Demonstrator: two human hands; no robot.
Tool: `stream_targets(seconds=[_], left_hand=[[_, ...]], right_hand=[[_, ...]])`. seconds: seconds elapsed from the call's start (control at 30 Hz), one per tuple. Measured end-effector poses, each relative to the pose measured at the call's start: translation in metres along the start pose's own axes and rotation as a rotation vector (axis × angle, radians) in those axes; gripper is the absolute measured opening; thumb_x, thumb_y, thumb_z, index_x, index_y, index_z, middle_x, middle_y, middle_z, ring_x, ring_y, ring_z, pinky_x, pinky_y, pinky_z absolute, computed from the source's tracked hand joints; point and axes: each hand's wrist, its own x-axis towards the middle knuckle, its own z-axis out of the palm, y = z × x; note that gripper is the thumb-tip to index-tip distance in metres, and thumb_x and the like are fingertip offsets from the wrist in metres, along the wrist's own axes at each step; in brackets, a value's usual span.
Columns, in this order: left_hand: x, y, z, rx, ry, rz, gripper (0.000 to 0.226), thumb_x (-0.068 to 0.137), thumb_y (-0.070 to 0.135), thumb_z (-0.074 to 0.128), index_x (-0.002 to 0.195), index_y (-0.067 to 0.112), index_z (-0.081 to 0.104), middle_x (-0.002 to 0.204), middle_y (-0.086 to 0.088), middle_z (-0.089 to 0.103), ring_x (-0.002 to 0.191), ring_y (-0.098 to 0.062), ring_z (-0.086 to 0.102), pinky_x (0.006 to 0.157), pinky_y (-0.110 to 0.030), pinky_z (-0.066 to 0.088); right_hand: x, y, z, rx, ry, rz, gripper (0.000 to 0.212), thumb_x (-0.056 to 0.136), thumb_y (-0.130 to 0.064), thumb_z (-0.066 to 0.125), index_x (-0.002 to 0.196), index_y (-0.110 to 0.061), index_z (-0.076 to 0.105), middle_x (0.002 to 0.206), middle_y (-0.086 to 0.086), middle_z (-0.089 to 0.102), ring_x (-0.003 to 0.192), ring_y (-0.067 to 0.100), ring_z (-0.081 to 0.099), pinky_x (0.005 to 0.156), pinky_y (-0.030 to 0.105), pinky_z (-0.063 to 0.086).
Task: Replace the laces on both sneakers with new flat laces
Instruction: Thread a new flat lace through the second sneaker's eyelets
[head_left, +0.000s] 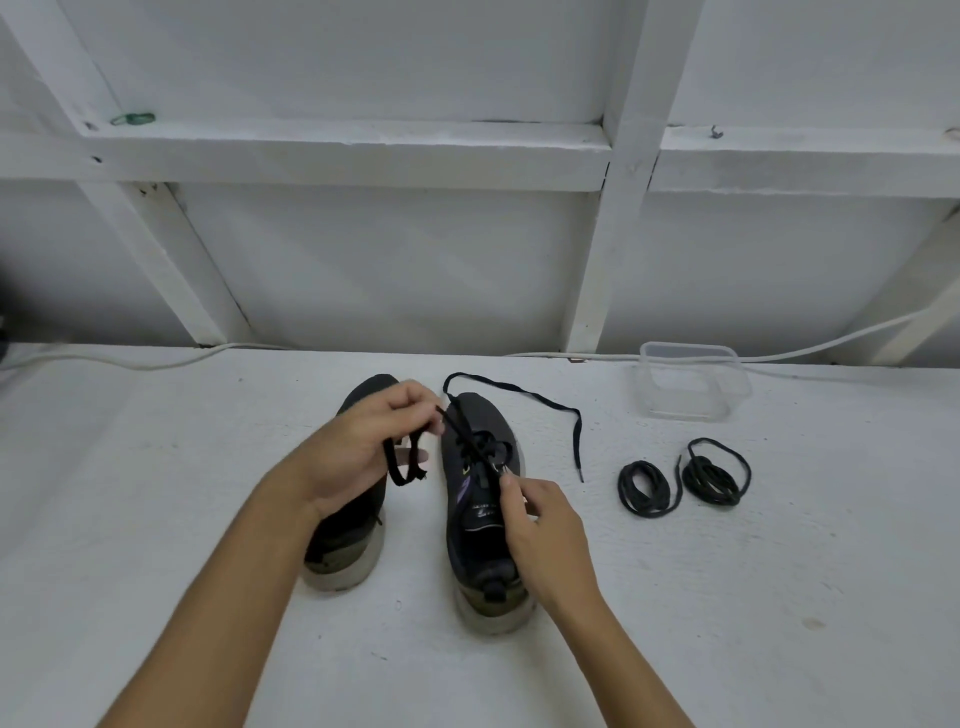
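Two dark sneakers stand side by side on the white table, toes pointing away from me. My left hand hovers over the left sneaker and grips one end of a flat black lace, which loops down from my fingers. That lace runs through the eyelets of the right sneaker; its other end trails off to the right across the table. My right hand pinches the right sneaker at its upper eyelets, beside the tongue.
Two coiled round black laces lie to the right of the shoes. A clear plastic container stands behind them near the wall. A white cable runs along the table's back edge below white wall framing.
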Motion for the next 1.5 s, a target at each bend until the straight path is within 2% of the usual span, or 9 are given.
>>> stream_targets(seconds=[0.07,0.13,0.27,0.43,0.67,1.0,1.2,1.33,1.5], left_hand=[[-0.007,0.005,-0.006,-0.262,-0.053,0.054,0.016,0.089,0.027,0.06,0.093,0.013,0.054,0.097,-0.006,0.068,0.1,-0.023,0.067,0.087,-0.04,0.056],[-0.007,0.004,-0.005,-0.286,0.02,0.026,0.018,0.092,0.027,0.059,0.087,0.013,0.049,0.078,-0.004,0.061,0.078,-0.024,0.064,0.08,-0.041,0.059],[0.004,-0.015,0.004,0.732,0.398,-0.053,0.031,0.093,0.048,0.061,0.073,0.026,0.053,0.063,0.01,0.055,0.052,-0.012,0.049,0.066,-0.032,0.05],[0.017,-0.03,0.018,1.246,0.171,-0.22,0.016,0.09,0.046,0.068,0.085,0.031,0.073,0.078,0.014,0.064,0.066,-0.001,0.053,0.056,-0.015,0.035],[0.015,-0.023,0.009,0.532,0.035,-0.092,0.026,0.083,0.047,0.064,0.077,0.023,0.072,0.058,0.009,0.047,0.057,-0.01,0.04,0.059,-0.024,0.034],[0.026,-0.017,0.009,0.439,0.058,-0.066,0.034,0.085,0.056,0.062,0.073,0.024,0.069,0.065,0.009,0.05,0.065,-0.009,0.047,0.055,-0.015,0.037],[0.039,-0.01,0.012,0.3,0.009,-0.041,0.032,0.091,0.049,0.062,0.074,0.023,0.07,0.069,0.001,0.05,0.065,-0.013,0.047,0.059,-0.023,0.038],[0.052,-0.016,0.008,0.33,0.198,-0.018,0.024,0.095,0.045,0.061,0.083,0.03,0.075,0.085,0.008,0.065,0.076,-0.007,0.057,0.064,-0.016,0.046],[0.057,-0.045,0.003,0.87,0.716,0.101,0.018,0.094,0.029,0.062,0.11,0.024,0.067,0.1,0.007,0.061,0.096,-0.016,0.059,0.082,-0.028,0.044]], right_hand=[[0.0,0.0,-0.001,-0.004,-0.01,0.004,0.028,0.099,-0.056,0.046,0.104,-0.042,0.07,0.111,-0.017,0.062,0.103,-0.001,0.058,0.083,0.021,0.044],[-0.001,0.0,-0.001,0.005,-0.015,0.015,0.027,0.099,-0.056,0.048,0.106,-0.042,0.07,0.111,-0.018,0.061,0.102,-0.004,0.058,0.079,0.017,0.042],[0.0,-0.002,-0.001,0.011,-0.019,0.037,0.028,0.096,-0.058,0.052,0.11,-0.043,0.07,0.111,-0.021,0.06,0.1,-0.009,0.057,0.077,0.012,0.04],[-0.001,-0.005,-0.001,0.014,-0.008,0.056,0.026,0.094,-0.061,0.053,0.108,-0.046,0.07,0.109,-0.021,0.06,0.098,-0.011,0.056,0.075,0.012,0.039],[-0.003,-0.003,0.0,0.018,-0.006,0.056,0.03,0.095,-0.061,0.049,0.109,-0.043,0.069,0.111,-0.02,0.062,0.099,-0.003,0.061,0.079,0.02,0.045],[-0.005,-0.006,0.0,-0.113,0.03,0.023,0.043,0.089,-0.066,0.039,0.117,-0.046,0.065,0.111,-0.019,0.061,0.098,-0.001,0.061,0.086,0.029,0.05],[0.028,-0.037,-0.012,-0.103,-0.119,-0.188,0.026,0.095,-0.034,0.06,0.117,-0.047,0.068,0.103,-0.022,0.067,0.1,-0.008,0.059,0.082,0.006,0.041],[0.048,-0.054,-0.02,-0.052,-0.16,-0.138,0.022,0.099,-0.04,0.057,0.089,-0.027,0.072,0.084,-0.013,0.073,0.076,0.002,0.066,0.074,0.028,0.052],[0.063,-0.051,-0.033,0.493,-0.125,0.21,0.029,0.107,-0.036,0.044,0.097,-0.019,0.066,0.098,-0.003,0.078,0.095,0.016,0.073,0.076,0.033,0.055]])
